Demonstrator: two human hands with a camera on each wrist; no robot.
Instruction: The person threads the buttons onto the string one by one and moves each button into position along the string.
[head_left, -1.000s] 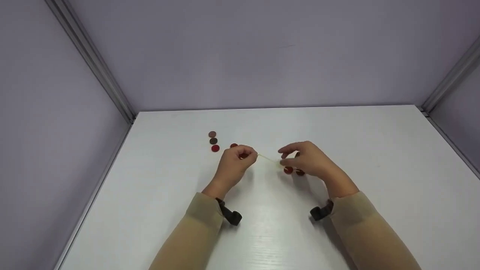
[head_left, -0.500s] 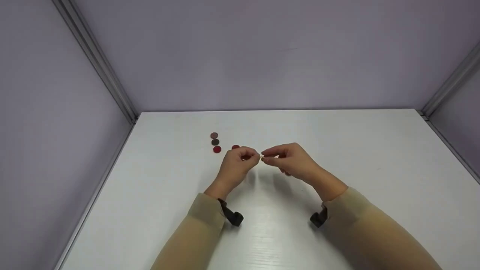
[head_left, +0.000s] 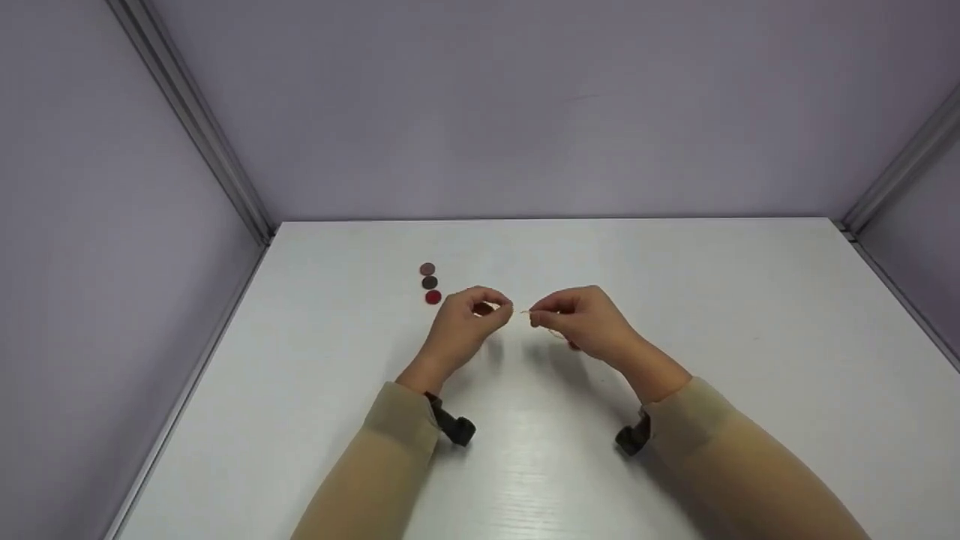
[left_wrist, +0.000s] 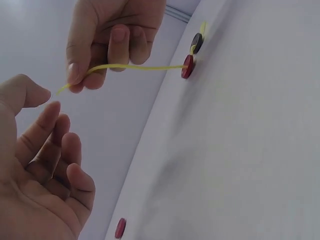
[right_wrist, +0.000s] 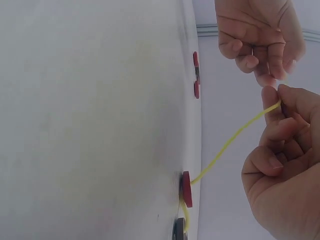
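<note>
Item: our right hand [head_left: 581,322] pinches a thin yellow cord [left_wrist: 135,66] between thumb and fingertips; our left hand [head_left: 466,324], fingers loosely curled, holds nothing beside the cord's free end. The cord runs down to a flat round red button [right_wrist: 186,188] on the smooth white table [head_left: 675,285]. Three more discs [head_left: 430,283] lie left, in a row.

A thin yellow cord [left_wrist: 135,66] runs taut from the pinching right hand [head_left: 581,321] down through a red round button [left_wrist: 188,66] and a dark round button [left_wrist: 197,43] lying on the white desk [head_left: 675,300]
</note>
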